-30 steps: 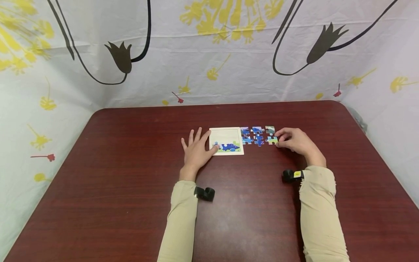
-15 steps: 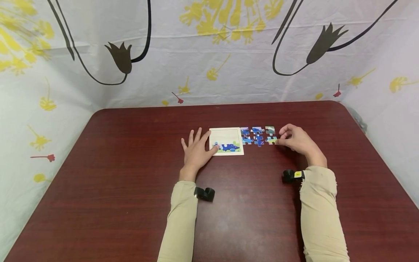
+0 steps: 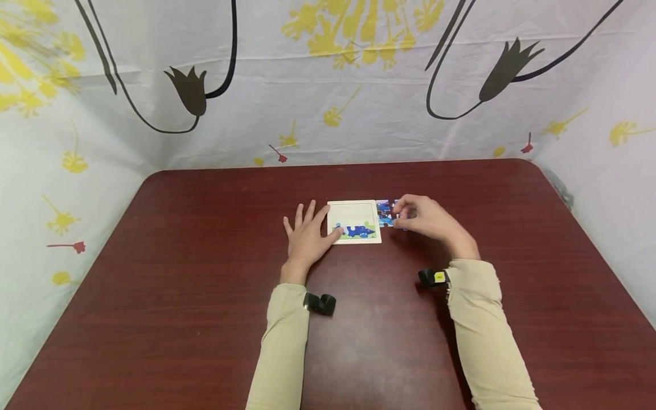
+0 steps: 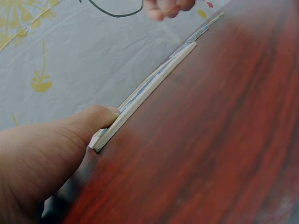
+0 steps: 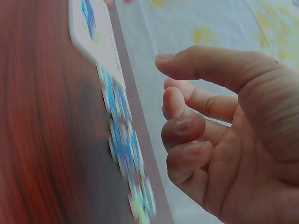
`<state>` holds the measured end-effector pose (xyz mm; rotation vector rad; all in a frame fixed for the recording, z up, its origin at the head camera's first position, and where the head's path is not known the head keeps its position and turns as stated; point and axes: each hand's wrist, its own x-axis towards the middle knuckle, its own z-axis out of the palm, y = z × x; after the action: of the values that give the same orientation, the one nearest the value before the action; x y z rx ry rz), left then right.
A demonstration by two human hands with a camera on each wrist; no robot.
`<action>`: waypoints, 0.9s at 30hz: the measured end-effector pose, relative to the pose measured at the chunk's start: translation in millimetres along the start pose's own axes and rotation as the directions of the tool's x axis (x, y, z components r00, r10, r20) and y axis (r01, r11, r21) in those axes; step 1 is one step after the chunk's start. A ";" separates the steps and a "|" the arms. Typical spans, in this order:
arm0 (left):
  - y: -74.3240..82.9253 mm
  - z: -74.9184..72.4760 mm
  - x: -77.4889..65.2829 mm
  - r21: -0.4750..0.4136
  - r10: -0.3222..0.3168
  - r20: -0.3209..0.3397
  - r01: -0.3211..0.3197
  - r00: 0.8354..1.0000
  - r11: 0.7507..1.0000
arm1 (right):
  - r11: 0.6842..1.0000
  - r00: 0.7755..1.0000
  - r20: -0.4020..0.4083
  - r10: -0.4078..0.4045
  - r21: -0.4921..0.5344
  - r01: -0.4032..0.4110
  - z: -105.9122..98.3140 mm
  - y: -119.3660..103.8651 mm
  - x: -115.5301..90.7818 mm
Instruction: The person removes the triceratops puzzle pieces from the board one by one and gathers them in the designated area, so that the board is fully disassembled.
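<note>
Left hand: at the tray's left edge, fingers straight and spread apart, thumb resting on the near left corner.

Tray: flat on the table, between the hands, just left of the pieces. Nearly square, slightly longer left to right; sides roughly parallel to the table's far edge. Printed blue animal along its near side, long axis left to right, tapering end pointing right. Far part of the tray bare and pale.

Pieces: a band running rightward from the tray's right edge, long axis left to right, in two rows. Right-hand part covered by the hand in the head view.

Right hand: over the pieces, thumb and forefinger apart, other fingers loosely bent, nothing held. Pieces blurred in the right wrist view; the hand appears clear of them.

Surface: dark red wood-grain table, rounded far corners. Behind it and at both sides, white cloth with yellow, red and dark flower prints.
</note>
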<state>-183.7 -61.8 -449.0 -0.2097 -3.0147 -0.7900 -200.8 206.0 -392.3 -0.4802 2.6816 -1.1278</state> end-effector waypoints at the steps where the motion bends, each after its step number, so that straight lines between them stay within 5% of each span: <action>1: -0.2 0.0 -0.1 0.001 0.000 0.000 0.000 1.000 1.000 | 1.000 0.999 0.021 -0.025 0.006 0.025 4.7 -5.9 2.1; 7: -2.4 1.2 0.1 0.018 0.002 0.007 -0.002 1.000 1.000 | 0.989 0.978 0.143 -0.149 0.004 0.150 36.5 -39.8 11.3; 13: -2.3 1.1 -0.1 0.029 0.006 0.006 -0.006 1.000 1.000 | 0.982 0.963 0.221 -0.152 -0.074 0.171 64.5 -50.0 16.4; 27: -1.9 0.8 0.5 0.012 0.026 -0.012 -0.025 1.000 1.000 | 0.966 0.980 0.111 -0.165 -0.181 0.183 82.7 -46.7 21.0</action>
<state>-184.4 -63.0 -450.6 -0.2415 -2.9981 -0.7680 -185.4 113.2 -416.9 -0.7956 2.7190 -0.8665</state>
